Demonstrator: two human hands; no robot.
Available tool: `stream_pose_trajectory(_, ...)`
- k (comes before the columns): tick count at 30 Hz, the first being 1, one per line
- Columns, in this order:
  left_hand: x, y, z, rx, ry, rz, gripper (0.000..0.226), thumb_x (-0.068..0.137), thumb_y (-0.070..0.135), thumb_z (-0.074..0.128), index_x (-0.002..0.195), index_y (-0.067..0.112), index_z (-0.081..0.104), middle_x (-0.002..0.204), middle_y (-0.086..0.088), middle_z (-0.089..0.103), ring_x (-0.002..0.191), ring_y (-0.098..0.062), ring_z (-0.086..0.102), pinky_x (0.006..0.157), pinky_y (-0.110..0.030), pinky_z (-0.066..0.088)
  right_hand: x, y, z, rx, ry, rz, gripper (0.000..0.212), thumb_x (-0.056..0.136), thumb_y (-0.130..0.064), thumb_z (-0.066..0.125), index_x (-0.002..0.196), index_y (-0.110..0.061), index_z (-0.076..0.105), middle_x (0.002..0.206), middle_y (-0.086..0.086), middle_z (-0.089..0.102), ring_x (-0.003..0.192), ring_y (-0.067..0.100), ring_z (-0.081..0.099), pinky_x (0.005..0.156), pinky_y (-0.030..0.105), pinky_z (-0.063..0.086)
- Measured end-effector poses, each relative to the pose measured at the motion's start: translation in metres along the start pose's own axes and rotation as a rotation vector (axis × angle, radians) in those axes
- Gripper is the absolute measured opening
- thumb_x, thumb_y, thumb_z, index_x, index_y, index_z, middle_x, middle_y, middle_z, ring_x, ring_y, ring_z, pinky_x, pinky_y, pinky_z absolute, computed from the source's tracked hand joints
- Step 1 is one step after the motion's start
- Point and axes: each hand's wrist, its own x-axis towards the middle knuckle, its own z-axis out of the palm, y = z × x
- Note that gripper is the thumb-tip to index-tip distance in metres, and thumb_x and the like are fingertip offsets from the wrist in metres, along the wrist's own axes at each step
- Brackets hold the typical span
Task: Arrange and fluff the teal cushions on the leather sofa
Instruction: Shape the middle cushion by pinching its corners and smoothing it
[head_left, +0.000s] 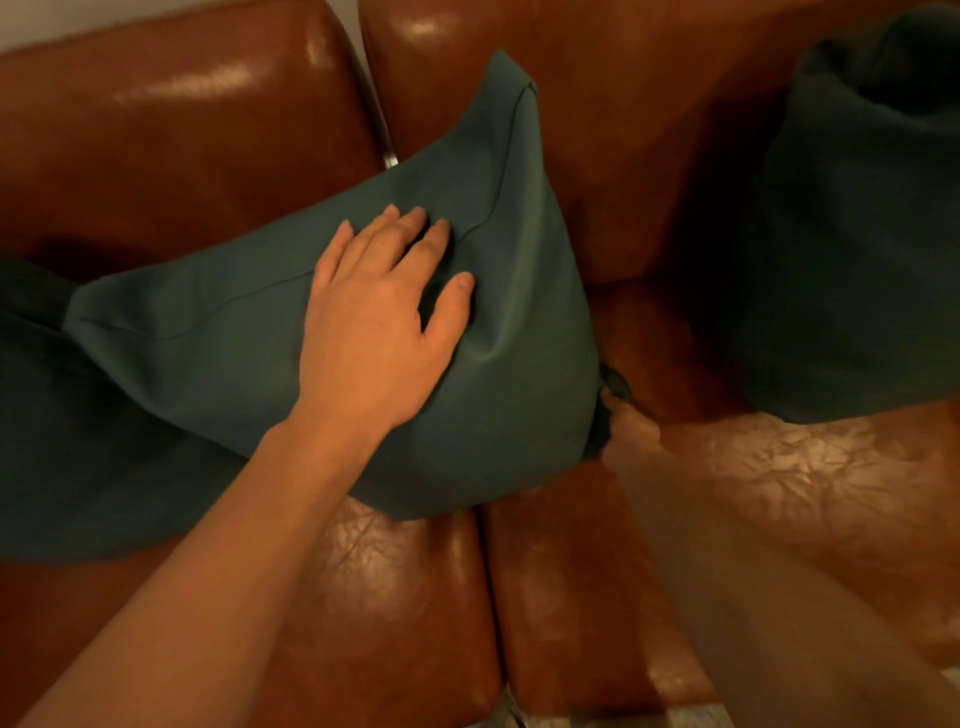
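Cushion in hand: middle teal cushion (249, 332) lies tilted across the seam between two sofa seats, its upper corner leaning against the backrest; we see a sewn seam running along its top face.
Left hand: our left hand (374, 322) rests palm-down on that cushion, fingers (415, 234) straight and slightly spread, thumb out to the side, pressing a shallow dent into the fabric; nothing is gripped.
Right hand: our right hand (623, 421) sits at the cushion's lower right corner, blurred and largely hidden by the fabric; we cannot tell whether its fingers are curled around the corner or merely touching it.
Second cushion: another teal cushion (852, 249) stands upright at the far right, against the backrest, well apart from the first.
Third cushion: a darker teal cushion (78, 447) lies at the left edge, partly under the middle one.
Support: leather sofa (597, 597), glossy brown, creased on the seat pads.
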Motion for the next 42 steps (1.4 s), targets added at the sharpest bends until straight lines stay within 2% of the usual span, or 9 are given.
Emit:
stream_pose_trajectory(6,0.002,0.005,0.003,-0.001,0.004,0.007,0.057,0.094,0.049,0.030,0.136,0.020,0.053,0.143,-0.002,0.050,0.140,-0.018,0.036,0.117,-0.038,0.016,-0.005,-0.011,0.003,-0.076,0.195,-0.006,0.046,0.086,-0.024,0.071,0.124,-0.002,0.059,0.125,0.016,0.061,0.111,0.034,0.060,0.094,0.039,0.051)
stream_pose_trajectory(11,-0.002,0.005,0.003,-0.008,0.011,0.008,0.055,0.094,0.048,0.032,0.137,0.020,0.052,0.143,-0.001,0.049,0.140,-0.017,0.035,0.117,-0.037,0.016,-0.007,-0.028,-0.012,0.081,0.020,0.173,0.033,0.087,-0.010,0.063,0.118,-0.009,0.053,0.115,0.004,0.058,0.095,0.023,0.057,0.076,0.036,0.048)
stream_pose_trajectory(15,-0.005,0.003,0.002,-0.007,0.030,0.004,0.054,0.094,0.047,0.033,0.137,0.020,0.052,0.143,-0.001,0.050,0.140,-0.017,0.036,0.117,-0.038,0.017,0.001,-0.032,-0.013,0.036,0.012,0.152,0.057,0.079,-0.019,0.077,0.129,-0.010,0.051,0.121,0.004,0.059,0.098,0.023,0.060,0.063,0.034,0.050)
stream_pose_trajectory(23,-0.003,0.009,0.005,0.016,0.028,0.004,0.053,0.093,0.047,0.035,0.136,0.020,0.053,0.142,-0.001,0.050,0.140,-0.017,0.037,0.117,-0.037,0.017,-0.019,-0.038,-0.003,-0.540,0.157,-0.205,0.032,0.090,-0.020,0.065,0.117,-0.004,0.060,0.121,0.018,0.062,0.109,0.035,0.061,0.090,0.039,0.051)
stream_pose_trajectory(28,-0.003,0.020,0.008,0.026,0.025,0.000,0.054,0.093,0.047,0.035,0.136,0.020,0.054,0.142,-0.001,0.051,0.139,-0.018,0.037,0.118,-0.036,0.015,-0.040,-0.022,-0.004,-0.572,0.303,-0.871,0.024,0.088,-0.014,0.063,0.111,-0.007,0.061,0.115,0.012,0.058,0.106,0.025,0.053,0.089,0.034,0.042)
stream_pose_trajectory(32,-0.004,0.024,0.009,0.035,0.015,0.005,0.055,0.093,0.049,0.033,0.137,0.020,0.052,0.143,-0.001,0.049,0.140,-0.018,0.035,0.118,-0.036,0.013,-0.043,-0.005,0.004,-0.168,-0.095,-0.527,0.023,0.099,-0.011,0.046,0.102,-0.017,0.067,0.106,0.009,0.068,0.098,0.018,0.059,0.089,0.034,0.047)
stream_pose_trajectory(36,-0.007,0.044,0.016,0.058,-0.015,0.052,0.057,0.095,0.051,0.030,0.137,0.019,0.052,0.144,-0.003,0.049,0.141,-0.019,0.034,0.119,-0.039,0.014,-0.039,-0.002,0.009,0.073,-0.174,-0.285,0.022,0.099,-0.007,0.045,0.103,-0.013,0.065,0.104,0.009,0.068,0.104,0.029,0.061,0.080,0.027,0.050)
stream_pose_trajectory(38,-0.007,0.050,0.019,0.075,-0.023,0.063,0.057,0.097,0.051,0.028,0.138,0.019,0.052,0.145,-0.002,0.048,0.142,-0.019,0.033,0.120,-0.040,0.014,-0.040,-0.007,0.008,0.149,-0.209,-0.234,0.020,0.097,-0.027,0.052,0.102,-0.015,0.067,0.109,0.002,0.069,0.098,0.018,0.063,0.081,0.023,0.049)
stream_pose_trajectory(42,-0.008,0.048,0.020,0.103,-0.017,0.069,0.058,0.099,0.051,0.023,0.139,0.019,0.051,0.146,-0.002,0.047,0.142,-0.019,0.032,0.120,-0.040,0.013,-0.044,-0.026,0.001,0.252,-0.283,-0.273,0.072,0.083,-0.069,0.051,0.137,-0.022,0.053,0.138,0.001,0.058,0.124,0.018,0.056,0.108,0.039,0.041)
